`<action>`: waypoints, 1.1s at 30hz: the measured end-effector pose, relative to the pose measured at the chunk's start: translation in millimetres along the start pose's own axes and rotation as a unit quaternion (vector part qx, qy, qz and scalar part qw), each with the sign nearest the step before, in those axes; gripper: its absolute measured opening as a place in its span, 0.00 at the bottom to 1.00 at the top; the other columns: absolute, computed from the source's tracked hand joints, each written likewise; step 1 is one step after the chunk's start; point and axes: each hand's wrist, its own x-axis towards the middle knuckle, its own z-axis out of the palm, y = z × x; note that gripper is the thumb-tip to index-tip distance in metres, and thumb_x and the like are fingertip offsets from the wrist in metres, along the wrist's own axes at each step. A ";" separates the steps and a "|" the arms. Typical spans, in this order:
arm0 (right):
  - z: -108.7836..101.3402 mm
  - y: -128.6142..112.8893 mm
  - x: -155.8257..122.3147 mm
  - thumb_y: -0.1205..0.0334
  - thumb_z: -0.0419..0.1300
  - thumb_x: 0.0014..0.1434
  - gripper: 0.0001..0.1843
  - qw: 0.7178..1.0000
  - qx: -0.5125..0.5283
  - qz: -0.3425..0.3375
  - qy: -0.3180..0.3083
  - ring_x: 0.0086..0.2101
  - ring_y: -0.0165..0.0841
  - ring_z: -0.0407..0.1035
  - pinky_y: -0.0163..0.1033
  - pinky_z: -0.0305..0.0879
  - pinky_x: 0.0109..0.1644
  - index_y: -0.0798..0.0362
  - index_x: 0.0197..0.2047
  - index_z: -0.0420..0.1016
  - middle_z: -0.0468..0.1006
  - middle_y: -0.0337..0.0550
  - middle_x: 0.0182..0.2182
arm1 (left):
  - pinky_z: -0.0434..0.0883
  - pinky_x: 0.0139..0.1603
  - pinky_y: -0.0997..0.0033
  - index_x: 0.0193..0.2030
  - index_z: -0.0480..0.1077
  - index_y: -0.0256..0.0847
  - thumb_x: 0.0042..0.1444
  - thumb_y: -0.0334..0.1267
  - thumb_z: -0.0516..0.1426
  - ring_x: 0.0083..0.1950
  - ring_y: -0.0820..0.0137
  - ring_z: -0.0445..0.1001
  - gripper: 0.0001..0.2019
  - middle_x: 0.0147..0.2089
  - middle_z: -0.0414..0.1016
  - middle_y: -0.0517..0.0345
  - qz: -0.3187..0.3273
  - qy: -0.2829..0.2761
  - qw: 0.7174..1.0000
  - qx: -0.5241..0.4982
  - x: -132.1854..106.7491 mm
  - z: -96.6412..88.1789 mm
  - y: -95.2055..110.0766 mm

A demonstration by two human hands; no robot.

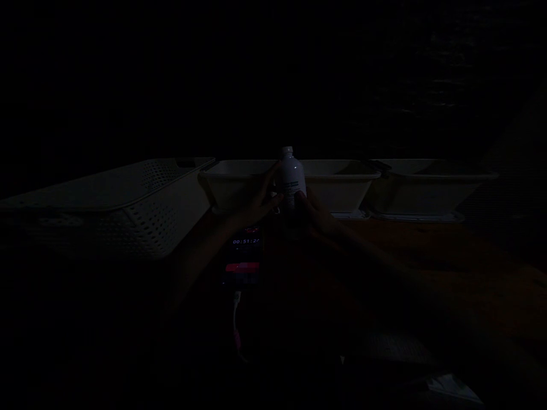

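The scene is very dark. A pale bottle (293, 173) with a narrow neck, a light cap and small dark print stands upright between my two hands, in the middle of the view. My left hand (265, 199) is closed round its left side, with the thumb toward the front. From the right, my right hand (318, 212) grips the lower part, its thumb lying on the front. Shadow hides the bottle's base, so I cannot tell whether it touches the table.
A perforated basket (162, 222) stands at left. Behind the bottle is a light tub (342, 188), with another tub (427, 191) to its right. A lit phone (243, 259) with a white cable (235, 310) lies on the dark wooden table (410, 250). Papers (453, 387) lie at lower right.
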 end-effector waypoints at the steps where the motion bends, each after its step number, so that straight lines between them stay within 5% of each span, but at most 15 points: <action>1: 0.1 0.0 -0.1 0.25 0.57 0.64 0.42 1.000 -0.003 -0.003 0.003 0.66 0.50 0.66 0.58 0.60 0.74 0.47 0.68 0.68 0.74 0.50 0.65 | 0.53 0.82 0.39 0.82 0.38 0.56 0.68 0.59 0.55 0.85 0.51 0.47 0.43 0.85 0.42 0.49 -0.002 -0.003 1.000 0.000 0.3 0.0 0.3; 16: -1.5 3.2 0.1 0.26 0.54 0.66 0.42 1.000 -0.028 0.005 0.003 0.63 0.49 0.69 0.57 0.62 0.72 0.49 0.68 0.66 0.73 0.53 0.66 | 0.55 0.81 0.39 0.82 0.39 0.54 0.68 0.59 0.55 0.84 0.50 0.50 0.43 0.84 0.48 0.46 -0.003 0.007 1.000 -0.002 0.7 0.8 1.7; 26: -0.9 0.1 -0.8 0.25 0.54 0.66 0.41 0.999 -0.030 0.012 0.002 0.64 0.49 0.68 0.58 0.62 0.72 0.49 0.66 0.66 0.73 0.53 0.66 | 0.50 0.83 0.41 0.82 0.37 0.54 0.67 0.61 0.54 0.85 0.52 0.45 0.44 0.85 0.41 0.49 -0.004 0.001 1.000 0.008 1.2 0.6 -0.3; 33: -0.6 3.4 1.3 0.25 0.55 0.65 0.42 1.000 -0.003 0.003 -0.001 0.64 0.51 0.68 0.59 0.60 0.73 0.50 0.66 0.66 0.73 0.54 0.66 | 0.56 0.81 0.38 0.82 0.34 0.55 0.69 0.60 0.54 0.84 0.50 0.49 0.44 0.85 0.43 0.46 0.002 -0.004 1.000 0.006 0.5 1.0 -0.3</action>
